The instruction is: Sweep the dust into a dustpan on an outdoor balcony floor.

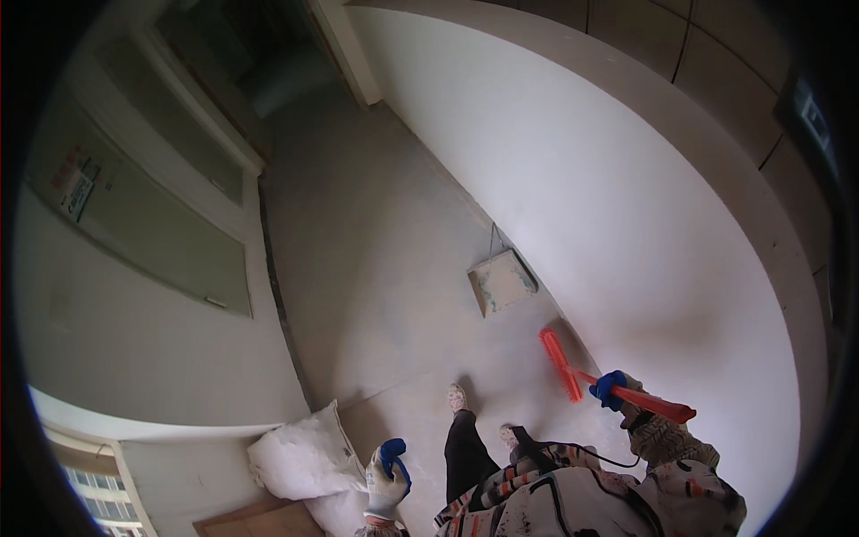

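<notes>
My right hand (pixel 610 390), in a blue-coated work glove, grips the red handle (pixel 654 405) of a broom. The red broom head (pixel 562 366) is beyond that hand, low by the foot of the white wall. My left hand (pixel 389 470), in a white glove with blue-coated fingers, hangs loosely curled with nothing visible in it. White stuffed sacks (pixel 305 453) lie nearest to it, on its left. Farther ahead, a dusty metal dustpan (pixel 503 282) rests on the floor against the wall, its wire handle (pixel 494 240) upright.
A low white wall (pixel 570 181) runs along the right. On the left is a wall with greenish doors (pixel 154 221). The dusty concrete floor (pixel 349 255) leads to a dark doorway (pixel 268 67). A brown board (pixel 262 520) lies by the sacks. My shoe (pixel 457 397) is mid-floor.
</notes>
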Demonstrator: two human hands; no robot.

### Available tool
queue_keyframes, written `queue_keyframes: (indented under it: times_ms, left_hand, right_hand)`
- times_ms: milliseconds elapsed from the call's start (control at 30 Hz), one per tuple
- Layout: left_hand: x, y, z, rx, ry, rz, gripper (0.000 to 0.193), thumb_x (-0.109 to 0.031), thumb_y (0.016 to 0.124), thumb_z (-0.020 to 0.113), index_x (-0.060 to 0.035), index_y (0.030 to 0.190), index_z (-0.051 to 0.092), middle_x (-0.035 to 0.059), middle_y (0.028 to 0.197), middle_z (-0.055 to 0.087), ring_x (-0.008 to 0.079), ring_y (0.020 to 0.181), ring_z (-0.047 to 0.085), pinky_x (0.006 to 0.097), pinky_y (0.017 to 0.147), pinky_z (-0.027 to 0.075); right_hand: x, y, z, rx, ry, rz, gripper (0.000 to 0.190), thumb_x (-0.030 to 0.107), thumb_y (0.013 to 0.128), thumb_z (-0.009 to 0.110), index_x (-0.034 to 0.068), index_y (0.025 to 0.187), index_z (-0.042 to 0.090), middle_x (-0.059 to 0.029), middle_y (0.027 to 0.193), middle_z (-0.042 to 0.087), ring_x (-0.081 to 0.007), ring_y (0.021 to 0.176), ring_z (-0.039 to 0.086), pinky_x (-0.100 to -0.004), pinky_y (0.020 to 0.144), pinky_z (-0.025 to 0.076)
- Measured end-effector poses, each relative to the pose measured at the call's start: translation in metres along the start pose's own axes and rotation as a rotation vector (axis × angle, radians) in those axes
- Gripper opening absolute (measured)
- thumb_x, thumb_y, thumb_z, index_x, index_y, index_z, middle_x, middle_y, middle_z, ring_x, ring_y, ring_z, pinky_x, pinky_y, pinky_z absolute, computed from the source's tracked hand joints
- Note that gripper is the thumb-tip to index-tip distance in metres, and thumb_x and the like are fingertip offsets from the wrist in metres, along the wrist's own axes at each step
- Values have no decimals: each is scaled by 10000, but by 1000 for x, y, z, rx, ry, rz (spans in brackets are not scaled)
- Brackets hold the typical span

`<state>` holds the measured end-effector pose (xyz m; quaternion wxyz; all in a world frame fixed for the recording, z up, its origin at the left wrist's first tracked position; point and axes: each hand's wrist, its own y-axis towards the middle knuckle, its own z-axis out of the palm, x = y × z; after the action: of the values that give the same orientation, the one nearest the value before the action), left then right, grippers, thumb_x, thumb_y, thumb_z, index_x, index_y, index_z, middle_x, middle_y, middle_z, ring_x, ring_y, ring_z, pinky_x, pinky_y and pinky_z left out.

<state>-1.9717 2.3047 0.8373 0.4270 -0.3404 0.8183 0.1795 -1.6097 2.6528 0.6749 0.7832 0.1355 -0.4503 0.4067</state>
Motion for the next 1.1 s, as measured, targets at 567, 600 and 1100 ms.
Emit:
queue_keyframes:
  times_ms: [567, 600, 1100]
  left_hand:
    - [-21, 446, 237, 495, 290, 682, 454, -245, 719, 570, -19, 1098, 468, 173, 1066, 511, 345, 1025, 469, 431, 922, 344]
    - [-25, 463, 247, 527, 362, 723, 475, -261, 725, 584, -13, 1114, 470, 176, 1071, 502, 353, 1015, 470, 429, 891, 362]
    - [-56, 541, 344, 828, 1126, 1066, 422, -389, 752, 506, -72, 1021, 577, 176, 1012, 599, 319, 959, 560, 408, 831, 433]
  right_hand:
    - [22, -37, 62, -547, -431, 4, 178, 133, 783, 641, 34, 643, 594, -118, 600, 562, -189, 524, 538, -294, 642, 488]
    - [17, -38, 61, -592, -257, -65, 182, 129, 796, 624, 31, 647, 589, -117, 627, 568, -191, 542, 544, -305, 667, 488]
    - [-136, -26, -3, -382, -48, -354, 278, 253, 773, 640, 22, 669, 526, -72, 565, 519, -149, 469, 510, -296, 547, 455]
